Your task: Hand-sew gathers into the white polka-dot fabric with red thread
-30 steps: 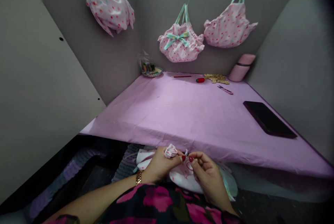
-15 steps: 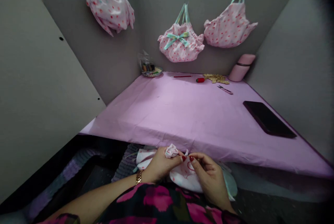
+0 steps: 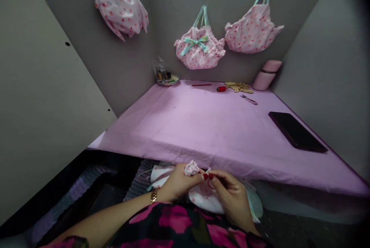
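Observation:
Low in the head view, at the table's front edge, I hold a white cloth with pink spots (image 3: 204,200) over my lap. My left hand (image 3: 180,182) is closed on it, and a bunched fold of the cloth (image 3: 191,168) pokes up between thumb and fingers. Thumb and forefinger of my right hand (image 3: 231,192) pinch at the cloth's edge, their tips nearly meeting the left thumb. A loop of red thread (image 3: 210,185) hangs just below the right fingertips. Whether a needle is between them is too small to tell.
On the lilac-covered table (image 3: 173,124) lie a phone (image 3: 297,131), thread snips (image 3: 248,99), a red thread spool (image 3: 221,89), a red pen-like stick (image 3: 200,85), beige trim (image 3: 238,87), a pink bottle (image 3: 267,75) and a small basket (image 3: 169,80). Spotted cloth pieces (image 3: 199,47) hang above.
My right fingertips have come slightly closer to the left thumb, at the cloth's edge. The left hand keeps its hold, its fold shifted a little to the right.

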`<state>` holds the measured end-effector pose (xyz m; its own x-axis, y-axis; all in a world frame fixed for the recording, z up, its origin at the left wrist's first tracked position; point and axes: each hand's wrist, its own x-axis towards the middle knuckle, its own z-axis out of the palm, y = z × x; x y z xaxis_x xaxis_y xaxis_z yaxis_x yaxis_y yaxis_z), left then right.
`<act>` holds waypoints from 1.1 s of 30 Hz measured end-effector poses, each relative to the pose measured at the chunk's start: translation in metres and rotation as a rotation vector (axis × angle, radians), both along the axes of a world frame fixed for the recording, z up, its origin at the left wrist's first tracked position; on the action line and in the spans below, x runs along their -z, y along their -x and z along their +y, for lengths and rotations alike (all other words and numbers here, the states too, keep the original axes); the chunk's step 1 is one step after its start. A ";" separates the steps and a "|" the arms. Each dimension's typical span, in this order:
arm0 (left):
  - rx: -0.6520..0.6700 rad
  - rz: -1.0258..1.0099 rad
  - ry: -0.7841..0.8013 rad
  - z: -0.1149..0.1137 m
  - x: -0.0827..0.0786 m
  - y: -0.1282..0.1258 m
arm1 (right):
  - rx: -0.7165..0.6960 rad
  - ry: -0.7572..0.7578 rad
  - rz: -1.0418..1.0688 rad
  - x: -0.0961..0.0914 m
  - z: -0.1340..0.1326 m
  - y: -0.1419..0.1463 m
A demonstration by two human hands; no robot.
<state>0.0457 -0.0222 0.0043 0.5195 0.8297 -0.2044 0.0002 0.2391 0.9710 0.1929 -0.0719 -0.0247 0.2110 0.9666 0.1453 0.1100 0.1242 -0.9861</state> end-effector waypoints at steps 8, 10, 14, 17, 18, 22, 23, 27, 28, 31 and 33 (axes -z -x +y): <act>-0.026 0.052 -0.039 0.000 -0.002 -0.001 | 0.000 0.044 0.092 0.002 0.001 0.004; -0.062 0.062 -0.046 0.001 -0.003 -0.001 | 0.025 0.086 0.136 0.001 0.001 0.004; -0.091 0.076 -0.054 0.001 -0.003 -0.001 | 0.037 0.169 0.151 0.000 0.000 0.005; -0.080 0.081 -0.064 0.000 -0.003 -0.001 | 0.001 0.180 0.149 0.001 0.000 0.005; -0.071 0.085 -0.075 0.000 -0.003 -0.001 | -0.014 0.178 0.148 0.002 0.001 0.005; -0.054 0.078 -0.098 0.000 0.001 0.000 | -0.026 0.155 0.145 0.004 0.001 0.005; -0.058 0.050 -0.077 0.000 0.002 0.000 | -0.033 0.153 0.155 0.004 0.001 0.005; -0.078 -0.116 0.104 -0.001 0.007 0.001 | -0.101 0.174 0.220 0.004 0.001 0.006; -0.066 -0.153 0.159 -0.001 0.007 0.001 | -0.111 0.177 0.230 0.004 0.001 0.006; -0.013 -0.238 0.285 -0.003 0.007 0.001 | -0.134 0.185 0.281 0.004 0.001 0.008; 0.010 -0.283 0.327 -0.004 0.006 0.001 | -0.149 0.225 0.383 0.003 0.000 0.009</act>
<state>0.0451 -0.0266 -0.0015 0.6006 0.7395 -0.3038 -0.2511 0.5353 0.8065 0.1838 -0.0714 -0.0281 0.0650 0.9890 -0.1325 -0.2701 -0.1104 -0.9565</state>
